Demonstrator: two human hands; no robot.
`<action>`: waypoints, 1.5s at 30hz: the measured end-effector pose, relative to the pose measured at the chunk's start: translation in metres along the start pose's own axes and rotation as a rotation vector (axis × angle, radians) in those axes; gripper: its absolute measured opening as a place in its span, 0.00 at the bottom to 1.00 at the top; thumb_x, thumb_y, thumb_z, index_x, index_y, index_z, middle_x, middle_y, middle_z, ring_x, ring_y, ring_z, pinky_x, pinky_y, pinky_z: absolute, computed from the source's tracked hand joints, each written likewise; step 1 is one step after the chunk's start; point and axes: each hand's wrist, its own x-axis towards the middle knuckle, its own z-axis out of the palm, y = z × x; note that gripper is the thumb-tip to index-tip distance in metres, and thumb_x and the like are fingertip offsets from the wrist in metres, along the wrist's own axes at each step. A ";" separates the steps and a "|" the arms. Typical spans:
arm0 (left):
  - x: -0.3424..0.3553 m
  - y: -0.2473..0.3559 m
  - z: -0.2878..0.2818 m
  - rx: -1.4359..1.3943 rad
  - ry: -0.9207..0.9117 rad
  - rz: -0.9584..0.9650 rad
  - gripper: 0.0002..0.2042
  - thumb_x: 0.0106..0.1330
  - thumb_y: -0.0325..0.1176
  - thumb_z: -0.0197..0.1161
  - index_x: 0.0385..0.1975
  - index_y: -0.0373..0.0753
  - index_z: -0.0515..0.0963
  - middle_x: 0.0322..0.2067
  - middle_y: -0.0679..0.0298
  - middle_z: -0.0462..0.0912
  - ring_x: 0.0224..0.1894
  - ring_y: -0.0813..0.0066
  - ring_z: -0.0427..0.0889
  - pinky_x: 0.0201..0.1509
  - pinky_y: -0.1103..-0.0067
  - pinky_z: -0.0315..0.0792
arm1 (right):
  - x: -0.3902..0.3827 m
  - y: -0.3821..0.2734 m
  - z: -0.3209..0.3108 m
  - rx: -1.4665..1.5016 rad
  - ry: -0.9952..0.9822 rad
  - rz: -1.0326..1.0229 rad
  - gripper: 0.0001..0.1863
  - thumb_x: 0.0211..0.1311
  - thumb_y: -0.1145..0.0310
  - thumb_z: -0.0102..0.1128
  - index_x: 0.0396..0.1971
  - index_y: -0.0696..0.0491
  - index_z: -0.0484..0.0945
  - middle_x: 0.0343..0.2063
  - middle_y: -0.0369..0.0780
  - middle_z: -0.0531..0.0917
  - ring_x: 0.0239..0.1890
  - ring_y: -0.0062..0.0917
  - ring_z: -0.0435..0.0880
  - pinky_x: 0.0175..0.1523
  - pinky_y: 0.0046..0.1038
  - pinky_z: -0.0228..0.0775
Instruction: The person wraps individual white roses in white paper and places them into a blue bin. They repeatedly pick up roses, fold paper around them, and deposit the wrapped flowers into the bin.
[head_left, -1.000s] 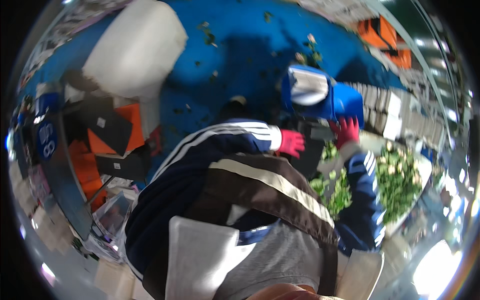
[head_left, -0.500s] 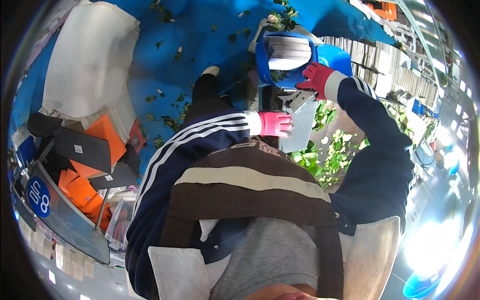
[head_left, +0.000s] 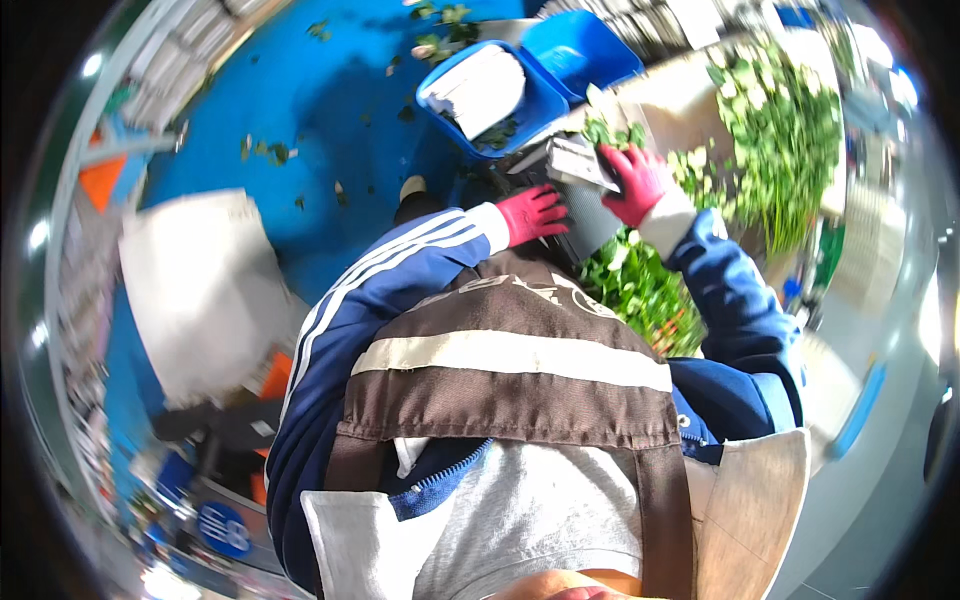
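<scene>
My left hand wears a pink rubber glove, fingers apart and slightly bent, over the left side of a dark grey textured device. My right hand, also in a pink glove, grips a silver metal piece at that device’s top. Just beyond sits a blue bin holding a white stack of sheets, beside a second blue bin. Green leafy stems lie beside and below the device, partly behind my apron.
A pale bench at right carries a large pile of white-flowered stems. Blue floor has scattered leaves. At left are a large white sheet stack and dark and orange folders. Paper stacks line the back.
My view has swung round, showing more of the flower bench. My right hand has moved from the blue bin’s edge onto the metal piece; my left hand stays by the device.
</scene>
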 end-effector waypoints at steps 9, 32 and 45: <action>0.038 -0.012 -0.042 -0.253 -0.324 0.197 0.31 0.49 0.50 0.67 0.55 0.47 0.71 0.53 0.60 0.72 0.58 0.56 0.68 0.67 0.54 0.55 | -0.209 -0.032 0.194 1.090 -0.196 0.751 0.33 0.47 0.49 0.70 0.49 0.53 0.74 0.35 0.44 0.83 0.38 0.33 0.82 0.47 0.33 0.71; 0.217 0.018 -0.042 -0.387 -0.735 0.049 0.17 0.53 0.41 0.66 0.42 0.47 0.74 0.36 0.60 0.80 0.41 0.56 0.76 0.46 0.65 0.70 | -0.225 0.087 0.119 0.222 0.042 0.437 0.38 0.38 0.64 0.70 0.57 0.42 0.71 0.48 0.47 0.72 0.54 0.44 0.69 0.65 0.46 0.54; 0.219 0.027 -0.029 -0.520 -0.711 -0.265 0.18 0.54 0.41 0.62 0.45 0.45 0.73 0.37 0.51 0.81 0.41 0.49 0.80 0.45 0.61 0.73 | -0.180 0.063 0.094 -0.080 -0.195 0.435 0.32 0.50 0.55 0.60 0.59 0.42 0.70 0.55 0.51 0.70 0.59 0.51 0.64 0.64 0.64 0.45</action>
